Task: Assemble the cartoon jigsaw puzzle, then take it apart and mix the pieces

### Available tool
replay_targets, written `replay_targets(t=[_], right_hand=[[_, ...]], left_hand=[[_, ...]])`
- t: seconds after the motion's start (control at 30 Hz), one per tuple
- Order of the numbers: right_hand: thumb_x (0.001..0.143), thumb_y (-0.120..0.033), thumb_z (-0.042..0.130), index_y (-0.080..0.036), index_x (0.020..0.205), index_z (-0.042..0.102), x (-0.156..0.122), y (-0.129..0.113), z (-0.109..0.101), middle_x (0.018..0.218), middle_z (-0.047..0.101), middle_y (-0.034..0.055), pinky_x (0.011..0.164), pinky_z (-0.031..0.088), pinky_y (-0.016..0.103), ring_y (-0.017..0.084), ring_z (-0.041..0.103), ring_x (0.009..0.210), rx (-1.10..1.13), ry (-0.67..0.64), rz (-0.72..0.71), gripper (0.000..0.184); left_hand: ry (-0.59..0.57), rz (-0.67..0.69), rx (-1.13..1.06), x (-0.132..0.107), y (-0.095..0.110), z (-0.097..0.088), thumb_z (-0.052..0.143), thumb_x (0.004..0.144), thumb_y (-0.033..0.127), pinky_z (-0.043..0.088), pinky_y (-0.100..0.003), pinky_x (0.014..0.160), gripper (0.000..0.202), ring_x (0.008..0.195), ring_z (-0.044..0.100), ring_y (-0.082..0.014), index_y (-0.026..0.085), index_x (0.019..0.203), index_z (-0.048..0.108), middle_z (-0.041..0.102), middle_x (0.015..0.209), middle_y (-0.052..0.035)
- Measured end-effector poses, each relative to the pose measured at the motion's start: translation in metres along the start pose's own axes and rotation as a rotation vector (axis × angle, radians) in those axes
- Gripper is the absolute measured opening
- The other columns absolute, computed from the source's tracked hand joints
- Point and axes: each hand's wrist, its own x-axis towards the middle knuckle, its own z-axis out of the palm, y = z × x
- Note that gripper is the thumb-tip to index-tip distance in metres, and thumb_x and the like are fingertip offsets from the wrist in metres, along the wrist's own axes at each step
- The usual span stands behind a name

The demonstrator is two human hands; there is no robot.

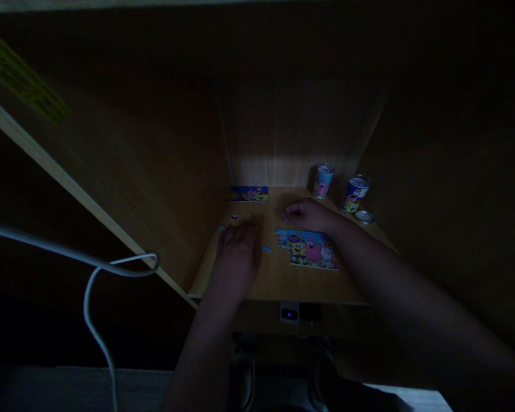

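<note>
A partly joined cartoon jigsaw puzzle (309,248) lies on a small wooden desk (278,280) in dim light. My left hand (237,249) rests palm down on the desk left of the puzzle, fingers stretched towards loose pieces (233,217); another loose piece (265,248) lies just right of it. My right hand (305,214) lies behind the puzzle with its fingers curled down on the desk; whether it holds a piece is hidden.
A printed picture card (248,194) lies at the back of the desk. Two cartoon tins (323,181) (354,194) stand at the back right with a lid (364,216) beside them. Wooden walls enclose the desk. A white cable (95,274) hangs at the left.
</note>
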Motion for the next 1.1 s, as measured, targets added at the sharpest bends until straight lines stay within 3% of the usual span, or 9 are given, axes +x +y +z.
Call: replay_targets(t=[0.07,0.1,0.23,0.4,0.53,0.7,0.87,1.1], right_hand=[[0.095,-0.058,0.058,-0.019,0.077,0.073,0.0,-0.001,-0.001,0.066,0.061,-0.0008,0.067,0.035,0.031,0.017,0.049,0.066,-0.013,-0.006,0.004,0.046],[0.095,-0.058,0.059,-0.019,0.077,0.073,0.0,-0.002,-0.001,0.066,0.061,-0.0007,0.068,0.036,0.031,0.017,0.049,0.066,-0.015,-0.006,0.007,0.046],[0.094,-0.059,0.062,-0.019,0.076,0.072,-0.001,-0.003,-0.002,0.065,0.058,-0.0009,0.068,0.035,0.031,0.017,0.048,0.068,0.003,-0.003,0.019,0.045],[0.097,-0.06,0.056,-0.019,0.073,0.068,-0.001,-0.002,-0.002,0.064,0.052,-0.0018,0.065,0.032,0.03,0.015,0.044,0.067,-0.033,-0.016,0.011,0.049],[0.097,-0.058,0.053,-0.018,0.074,0.066,-0.001,-0.001,-0.002,0.066,0.051,-0.0027,0.064,0.032,0.03,0.014,0.044,0.066,-0.057,-0.017,-0.003,0.047],[0.098,-0.056,0.052,-0.018,0.073,0.064,-0.001,-0.002,-0.003,0.065,0.05,-0.0029,0.064,0.032,0.03,0.014,0.045,0.066,-0.078,-0.017,-0.018,0.047],[0.098,-0.057,0.053,-0.018,0.072,0.064,-0.001,-0.003,-0.004,0.065,0.051,-0.0027,0.065,0.031,0.03,0.014,0.044,0.066,-0.074,-0.006,-0.021,0.048],[0.099,-0.056,0.053,-0.018,0.073,0.063,0.0,-0.003,-0.003,0.066,0.05,-0.0025,0.065,0.03,0.029,0.014,0.045,0.066,-0.068,-0.023,-0.014,0.047]], left_hand=[[0.01,-0.002,-0.011,-0.001,-0.004,-0.001,0.057,0.085,-0.003,0.042,-0.051,0.123,0.062,0.14,0.057,-0.0316,0.015,0.144,0.062,0.062,0.152,-0.0157],[0.012,0.01,-0.029,-0.002,-0.005,-0.002,0.057,0.086,-0.003,0.043,-0.05,0.123,0.059,0.14,0.057,-0.0308,0.016,0.141,0.064,0.063,0.151,-0.0147],[-0.01,0.106,-0.113,-0.004,-0.007,-0.004,0.061,0.101,0.016,0.042,-0.052,0.124,0.026,0.139,0.059,-0.0295,0.023,0.121,0.076,0.066,0.146,-0.0102],[-0.036,0.133,-0.189,-0.009,-0.001,-0.003,0.076,0.097,0.025,0.041,-0.054,0.122,0.003,0.137,0.059,-0.0304,0.026,0.097,0.079,0.069,0.139,-0.0083],[-0.007,0.129,-0.254,-0.011,0.002,-0.001,0.09,0.086,0.03,0.044,-0.052,0.118,0.021,0.129,0.063,-0.0304,0.023,0.083,0.071,0.07,0.132,-0.0077],[-0.035,0.089,-0.376,-0.013,-0.004,-0.004,0.097,0.078,0.03,0.047,-0.049,0.118,0.03,0.134,0.061,-0.0303,0.023,0.091,0.071,0.068,0.137,-0.0082],[-0.111,0.081,-0.423,-0.013,-0.015,-0.007,0.095,0.081,0.025,0.045,-0.049,0.121,0.035,0.142,0.057,-0.0292,0.024,0.11,0.075,0.065,0.146,-0.009],[-0.125,0.141,-0.38,-0.009,-0.014,0.0,0.092,0.084,0.028,0.044,-0.056,0.122,0.02,0.144,0.055,-0.0328,0.026,0.099,0.08,0.066,0.145,-0.0074]])
